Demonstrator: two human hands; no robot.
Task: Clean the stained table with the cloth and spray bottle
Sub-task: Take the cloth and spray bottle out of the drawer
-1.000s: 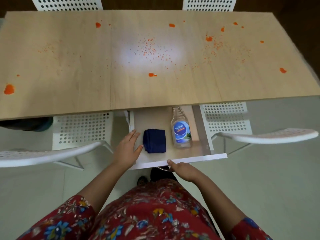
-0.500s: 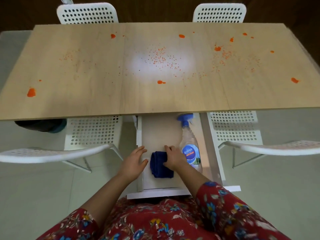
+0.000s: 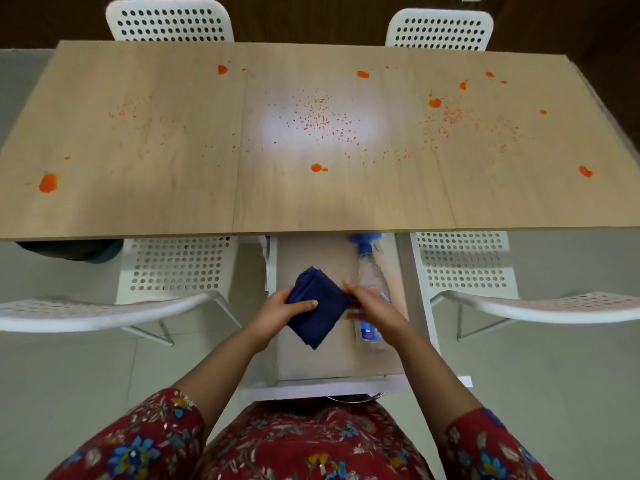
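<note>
While left hand [image 3: 277, 311] and right hand [image 3: 372, 306] hold the cloth [image 3: 320, 318] above the drawer [image 3: 311, 365], fingers [image 3: 304, 304] pinching its edges, spray bottle [image 3: 372, 275] alongside.

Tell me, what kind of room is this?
Probably a dining room or eating area: a long wooden table splashed with orange stains, white perforated chairs on both sides, and a drawer under it holding a spray bottle.
</note>
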